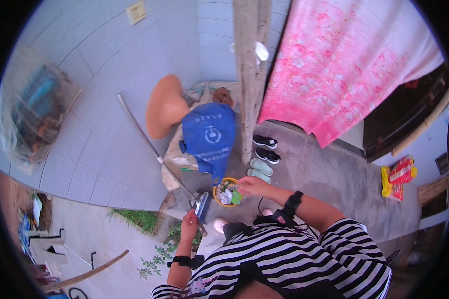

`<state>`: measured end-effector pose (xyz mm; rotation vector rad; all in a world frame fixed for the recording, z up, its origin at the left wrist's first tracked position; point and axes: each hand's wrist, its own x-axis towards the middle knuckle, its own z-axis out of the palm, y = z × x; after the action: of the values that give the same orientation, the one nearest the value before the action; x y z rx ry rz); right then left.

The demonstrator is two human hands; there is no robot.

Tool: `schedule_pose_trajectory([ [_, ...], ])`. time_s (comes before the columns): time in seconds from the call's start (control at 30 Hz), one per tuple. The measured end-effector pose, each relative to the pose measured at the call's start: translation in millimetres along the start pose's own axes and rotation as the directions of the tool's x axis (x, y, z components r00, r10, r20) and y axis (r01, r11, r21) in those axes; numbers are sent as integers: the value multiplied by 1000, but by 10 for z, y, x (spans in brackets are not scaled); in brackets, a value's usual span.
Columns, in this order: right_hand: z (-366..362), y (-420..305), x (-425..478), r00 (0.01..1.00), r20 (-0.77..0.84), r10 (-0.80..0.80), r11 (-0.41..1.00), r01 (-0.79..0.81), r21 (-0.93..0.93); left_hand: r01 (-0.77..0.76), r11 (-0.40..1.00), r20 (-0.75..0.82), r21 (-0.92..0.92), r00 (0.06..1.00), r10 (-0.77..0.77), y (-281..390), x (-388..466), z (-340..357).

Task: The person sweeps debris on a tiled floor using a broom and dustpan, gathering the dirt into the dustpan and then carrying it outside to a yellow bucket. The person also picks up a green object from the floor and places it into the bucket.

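At the right rim of a small yellow bin point(216, 199), my right hand point(251, 186) has its fingertips drawn together on what looks like a bit of clear plastic. White and green wrappers point(227, 196) and other litter fill the bin. My left hand point(189, 225) is beside the blue-and-white head point(202, 206) of a long-handled floor tool, its fingers curled; whether they grip anything is unclear. That tool's metal handle point(138, 127) leans against the grey-blue wall. A blue cloth or bag with white print point(209, 130) hangs down to the bin's back edge.
An orange wide-brimmed hat point(166, 106) is by the wall. Beside a wooden post point(246, 93) stand black shoes point(266, 154) and pale green slippers point(260, 169). A pink floral curtain point(333, 71) covers a doorway. Red-and-yellow packages point(398, 177) lie to the right. Grass point(140, 219) grows at the left.
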<state>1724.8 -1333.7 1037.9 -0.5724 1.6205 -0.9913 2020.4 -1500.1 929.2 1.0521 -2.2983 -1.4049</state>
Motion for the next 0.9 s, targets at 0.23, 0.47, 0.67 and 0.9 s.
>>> schedule_pose_trajectory([
  [0.23,-825,366,-1518,980,-124,-153,980,167,105,-202,817,183,540,976,120,-1206,-724,373],
  [0.47,-1554,670,-3308,896,-290,-335,931,362,43,555,832,410,-1,759,-506,-735,-1325,1735],
  [0.67,-2268,1886,-4411,779,-589,-213,948,312,69,405,897,526,178,731,-434,456,-1121,2882],
  [0.9,-3077,2519,-4897,771,-621,-143,863,404,303,325,915,587,239,702,-403,1333,-1089,3758],
])
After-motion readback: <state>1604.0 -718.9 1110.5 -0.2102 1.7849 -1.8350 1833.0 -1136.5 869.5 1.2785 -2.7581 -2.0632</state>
